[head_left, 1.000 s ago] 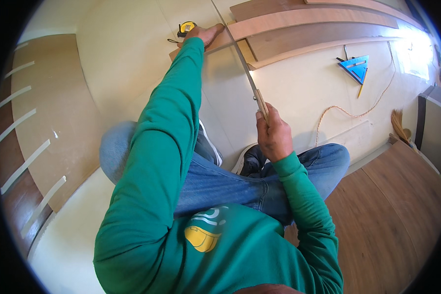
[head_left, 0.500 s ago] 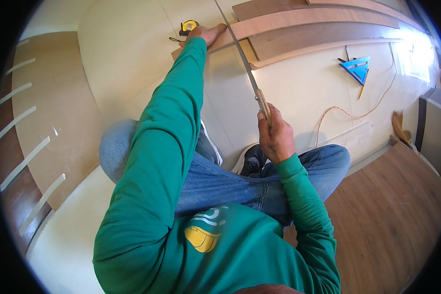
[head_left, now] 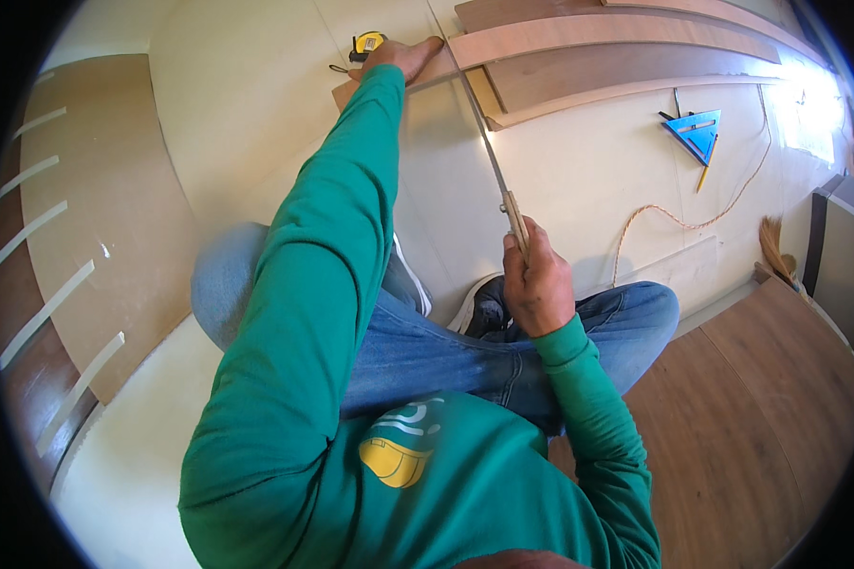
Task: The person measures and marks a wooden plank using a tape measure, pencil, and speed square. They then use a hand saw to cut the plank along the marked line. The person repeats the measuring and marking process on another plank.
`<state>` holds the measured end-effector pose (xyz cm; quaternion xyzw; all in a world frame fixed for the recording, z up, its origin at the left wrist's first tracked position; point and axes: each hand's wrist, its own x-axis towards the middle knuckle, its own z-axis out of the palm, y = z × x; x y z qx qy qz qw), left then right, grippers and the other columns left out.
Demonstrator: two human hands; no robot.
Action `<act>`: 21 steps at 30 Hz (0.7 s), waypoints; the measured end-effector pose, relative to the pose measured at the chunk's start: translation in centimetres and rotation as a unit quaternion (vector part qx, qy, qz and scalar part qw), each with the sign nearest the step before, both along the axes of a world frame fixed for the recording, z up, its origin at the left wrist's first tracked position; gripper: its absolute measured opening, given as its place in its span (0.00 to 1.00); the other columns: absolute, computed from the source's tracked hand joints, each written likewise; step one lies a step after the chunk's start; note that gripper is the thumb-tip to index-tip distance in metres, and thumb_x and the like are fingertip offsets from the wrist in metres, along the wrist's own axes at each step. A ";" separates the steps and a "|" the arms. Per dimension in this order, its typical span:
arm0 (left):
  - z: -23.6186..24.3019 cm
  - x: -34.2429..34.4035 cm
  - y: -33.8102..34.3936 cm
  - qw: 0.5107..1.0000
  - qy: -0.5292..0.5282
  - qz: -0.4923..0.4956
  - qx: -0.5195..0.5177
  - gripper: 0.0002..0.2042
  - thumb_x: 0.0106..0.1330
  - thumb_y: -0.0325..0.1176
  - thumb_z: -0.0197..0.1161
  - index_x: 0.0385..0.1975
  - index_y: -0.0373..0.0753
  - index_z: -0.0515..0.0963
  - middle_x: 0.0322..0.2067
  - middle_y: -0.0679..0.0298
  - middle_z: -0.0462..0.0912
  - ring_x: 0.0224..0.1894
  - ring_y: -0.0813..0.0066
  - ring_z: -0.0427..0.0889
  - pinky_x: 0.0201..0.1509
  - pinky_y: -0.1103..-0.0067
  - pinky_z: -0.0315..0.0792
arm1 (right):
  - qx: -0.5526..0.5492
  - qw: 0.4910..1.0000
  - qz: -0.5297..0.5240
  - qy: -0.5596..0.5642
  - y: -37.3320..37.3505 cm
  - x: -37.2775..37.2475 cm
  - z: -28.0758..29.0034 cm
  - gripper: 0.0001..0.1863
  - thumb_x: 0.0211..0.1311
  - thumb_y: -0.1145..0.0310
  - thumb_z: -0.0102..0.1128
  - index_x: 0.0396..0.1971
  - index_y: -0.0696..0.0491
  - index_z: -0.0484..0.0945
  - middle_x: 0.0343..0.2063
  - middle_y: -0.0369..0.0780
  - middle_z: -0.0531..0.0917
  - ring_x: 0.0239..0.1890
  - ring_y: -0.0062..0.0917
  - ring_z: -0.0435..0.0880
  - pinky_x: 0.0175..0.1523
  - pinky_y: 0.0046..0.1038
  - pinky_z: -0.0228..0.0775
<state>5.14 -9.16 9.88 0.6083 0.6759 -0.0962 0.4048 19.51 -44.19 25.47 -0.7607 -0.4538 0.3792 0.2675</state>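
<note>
Posture: the person sat on the floor [head_left: 256, 104], legs folded, green sleeves reaching forward over pale underlay.
Left hand: the left hand [head_left: 403, 55] lay flat and pressed down on the near end of the plank [head_left: 579, 36], fingers spread — its grip was not closed round anything, only bearing down.
Right hand: the right hand [head_left: 536, 280] had its grip clamped tight on the wooden handle of the handsaw [head_left: 489, 156], knuckles up, wrist in line with the blade.
Saw: the thin blade ran from the handle up and away to the plank's near end, meeting it just beside the left hand.
Plank: a long pale-brown flooring board, lying across the far edge of the floor among other boards, its near end under the left hand.
Beside the left hand: a yellow tape measure [head_left: 367, 44] sat just to its left, touching or nearly so; I could not tell which.
Further right: a blue triangular square [head_left: 697, 133] with a pencil [head_left: 704, 177] near it, well apart from the cut; a length of twine [head_left: 678, 220] curled across the floor.
Doing the cut well, as I judged it: keep the blade low and straight, use long light strokes, hold the board firmly so it cannot chatter — and keep the left fingers clear of the teeth.
</note>
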 end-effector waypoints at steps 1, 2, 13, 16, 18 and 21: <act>0.1 0.2 -0.6 1.000 0.010 0.003 0.002 0.54 0.53 0.81 0.52 0.60 0.32 0.82 0.64 0.46 0.79 0.71 0.46 0.72 0.76 0.38 0.45 | -0.004 1.000 0.000 -0.004 -0.2 0.1 0.4 0.19 0.72 0.70 0.60 0.59 0.62 0.73 0.33 0.59 0.86 0.36 0.57 0.86 0.41 0.49 0.79; 0.8 0.4 -1.1 1.000 0.020 0.005 0.006 0.54 0.53 0.81 0.52 0.61 0.32 0.81 0.65 0.47 0.79 0.72 0.46 0.72 0.76 0.35 0.42 | -0.007 1.000 -0.001 -0.008 -0.3 0.2 1.2 0.19 0.72 0.70 0.60 0.58 0.61 0.74 0.33 0.59 0.86 0.36 0.57 0.86 0.41 0.49 0.79; 0.0 0.9 -1.7 0.994 0.080 0.027 0.072 0.45 0.55 0.77 0.54 0.54 0.39 0.87 0.55 0.53 0.87 0.62 0.52 0.82 0.77 0.48 0.49 | 0.044 0.999 -0.006 -0.017 4.5 0.5 -1.9 0.16 0.73 0.68 0.59 0.55 0.59 0.76 0.29 0.57 0.85 0.33 0.55 0.86 0.37 0.49 0.78; -0.2 1.3 -1.5 0.996 0.069 0.012 0.048 0.47 0.56 0.79 0.50 0.56 0.41 0.86 0.60 0.53 0.84 0.68 0.51 0.76 0.78 0.41 0.43 | 0.035 0.999 -0.009 -0.027 5.0 0.3 -3.0 0.16 0.73 0.67 0.59 0.55 0.59 0.76 0.28 0.56 0.85 0.33 0.55 0.86 0.37 0.49 0.78; 0.4 1.0 -1.4 0.997 0.066 0.004 0.030 0.47 0.56 0.79 0.48 0.57 0.42 0.86 0.63 0.52 0.82 0.71 0.49 0.73 0.78 0.37 0.40 | 0.029 0.999 -0.001 -0.031 5.0 0.1 -3.4 0.16 0.73 0.67 0.59 0.56 0.59 0.75 0.29 0.56 0.85 0.33 0.55 0.86 0.38 0.49 0.78; 1.0 0.8 -1.5 0.998 0.064 -0.006 0.019 0.47 0.57 0.79 0.47 0.57 0.41 0.86 0.62 0.51 0.83 0.71 0.47 0.73 0.77 0.36 0.41 | 0.026 1.000 0.001 -0.013 3.9 0.0 -2.6 0.17 0.73 0.68 0.59 0.57 0.59 0.75 0.30 0.56 0.86 0.34 0.55 0.86 0.39 0.49 0.79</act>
